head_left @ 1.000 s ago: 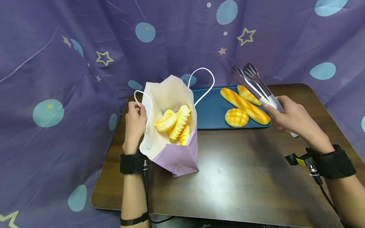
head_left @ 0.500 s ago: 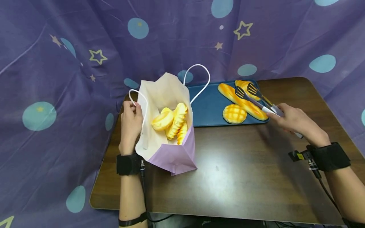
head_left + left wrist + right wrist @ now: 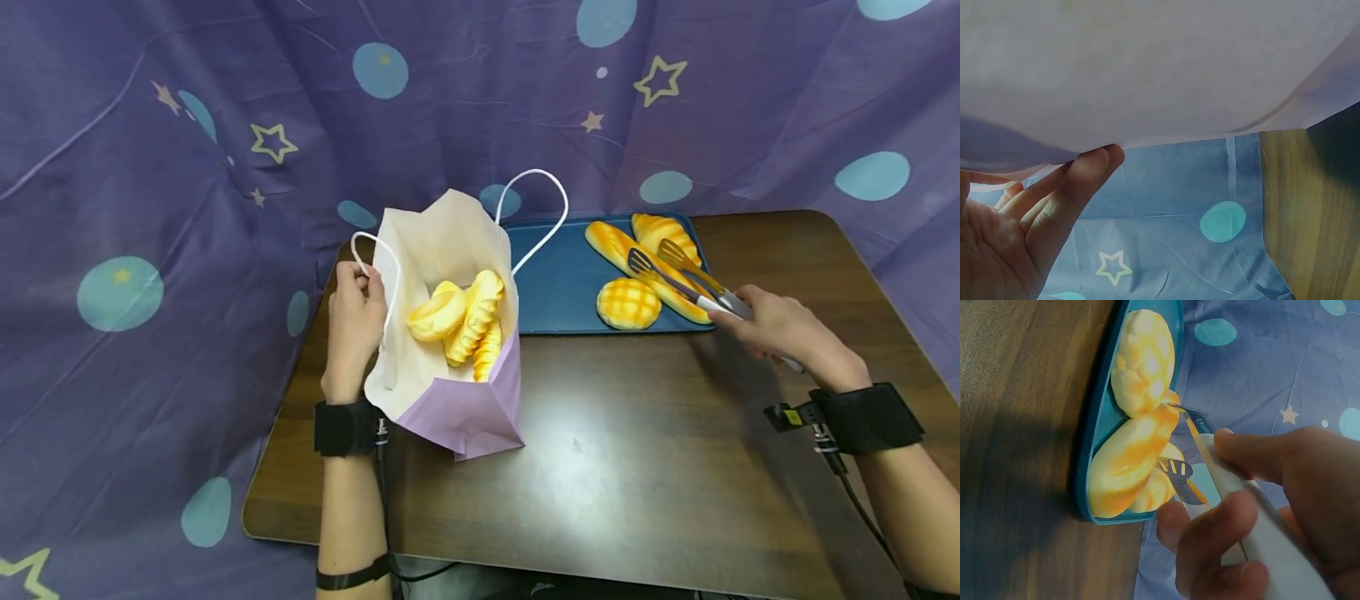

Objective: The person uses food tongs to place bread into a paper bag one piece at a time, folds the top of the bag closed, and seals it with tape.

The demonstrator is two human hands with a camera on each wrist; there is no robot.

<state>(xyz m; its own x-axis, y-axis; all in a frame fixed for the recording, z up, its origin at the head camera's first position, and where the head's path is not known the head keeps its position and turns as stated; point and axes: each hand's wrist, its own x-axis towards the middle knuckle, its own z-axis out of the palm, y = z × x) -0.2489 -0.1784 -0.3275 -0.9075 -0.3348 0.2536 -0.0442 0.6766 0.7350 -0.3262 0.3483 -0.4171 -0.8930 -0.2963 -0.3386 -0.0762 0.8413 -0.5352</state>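
My left hand pinches the upper left edge of a lilac paper bag by its white cord handle. In the left wrist view the thumb and fingers meet the bag's pale side. Several bread pieces lie inside the bag. My right hand grips metal tongs with white handles, their slotted tips spread apart. Those tips hang over a long baguette and a ridged roll on a blue tray. A round scored bun sits in front of the baguette.
Everything stands on a dark brown wooden table with rounded corners. A purple patterned curtain hangs close behind it. Cables run from the black wrist straps down past the near edge.
My right hand has lowered the tongs from above the tray down to the baguette and the ridged roll. My left hand keeps its hold on the bag.
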